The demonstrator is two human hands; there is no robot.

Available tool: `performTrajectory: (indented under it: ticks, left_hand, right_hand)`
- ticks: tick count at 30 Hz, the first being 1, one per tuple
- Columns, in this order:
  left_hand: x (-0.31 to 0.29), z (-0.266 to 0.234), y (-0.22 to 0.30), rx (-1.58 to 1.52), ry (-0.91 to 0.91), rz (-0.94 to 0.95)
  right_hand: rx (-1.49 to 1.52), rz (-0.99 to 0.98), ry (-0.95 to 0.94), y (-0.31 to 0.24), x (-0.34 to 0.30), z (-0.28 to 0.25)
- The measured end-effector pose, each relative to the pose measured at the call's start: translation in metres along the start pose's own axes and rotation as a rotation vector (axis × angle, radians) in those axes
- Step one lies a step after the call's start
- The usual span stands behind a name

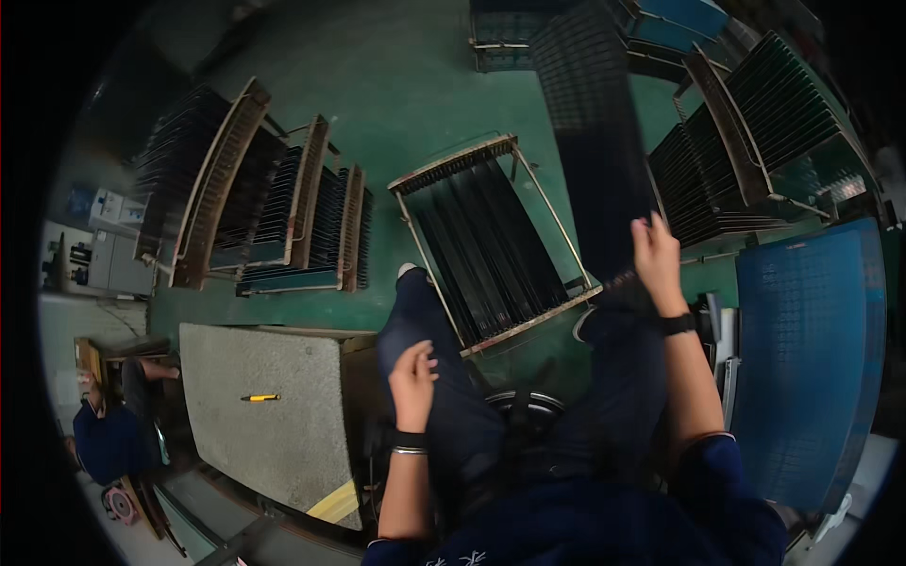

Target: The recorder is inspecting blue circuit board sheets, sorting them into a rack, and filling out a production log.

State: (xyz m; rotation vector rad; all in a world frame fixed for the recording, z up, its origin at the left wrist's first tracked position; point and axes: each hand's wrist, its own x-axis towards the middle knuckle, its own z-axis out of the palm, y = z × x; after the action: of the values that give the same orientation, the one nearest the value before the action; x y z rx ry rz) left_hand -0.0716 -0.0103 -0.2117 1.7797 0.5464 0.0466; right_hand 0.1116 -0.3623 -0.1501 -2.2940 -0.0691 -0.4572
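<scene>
1. One dark panel [596, 151], right of the rack [453, 162], extends forward from the right hand [658, 253].
2. That hand grips its right edge.
3. Left hand [412, 382], near the rack's closest corner, curls loosely, half-open.

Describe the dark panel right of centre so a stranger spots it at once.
On the green floor, find the central metal rack of dark sheets. Just right of it, a long dark panel stretches away, the right hand gripping its right edge near the closer end. Unlike the racked sheets and the broad blue panel farther right, it is hand-held.
</scene>
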Motion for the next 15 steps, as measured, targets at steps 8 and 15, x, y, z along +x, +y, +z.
performTrajectory:
  ticks: [8, 15]
  left_hand:
    - [0.036, 0.004, -0.002, 0.045, 0.217, -0.018]
    - [0.041, 0.007, -0.002, 0.054, 0.209, -0.023]
  right_hand:
    - [-0.034, 0.058, -0.241, 0.085, 0.013, 0.106]
    - [-0.054, 0.076, -0.336, 0.092, 0.027, 0.112]
